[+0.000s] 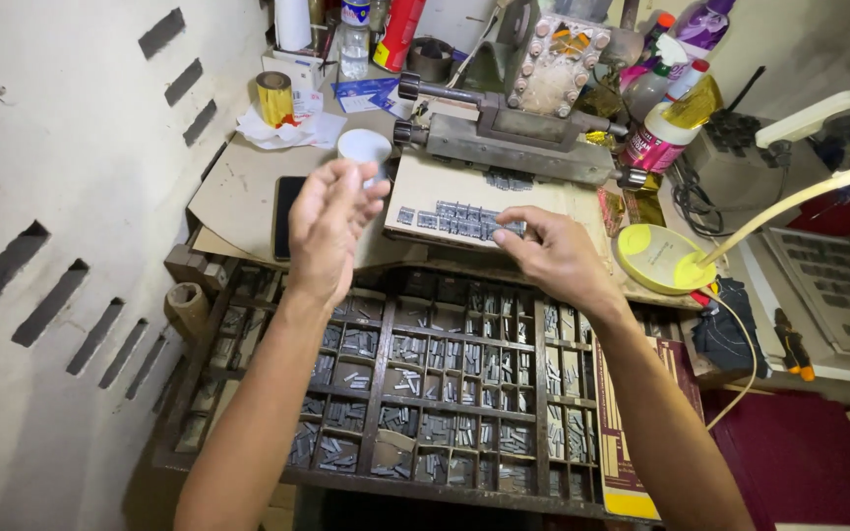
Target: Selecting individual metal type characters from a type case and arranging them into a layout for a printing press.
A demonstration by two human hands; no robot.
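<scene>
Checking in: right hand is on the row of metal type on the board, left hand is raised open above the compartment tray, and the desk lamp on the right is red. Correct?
Not quite: the desk lamp is yellow, not red, as the head view shows. The rest holds: the right hand touches the row of metal type on the board, and the left hand is raised open above the compartment tray.
</scene>
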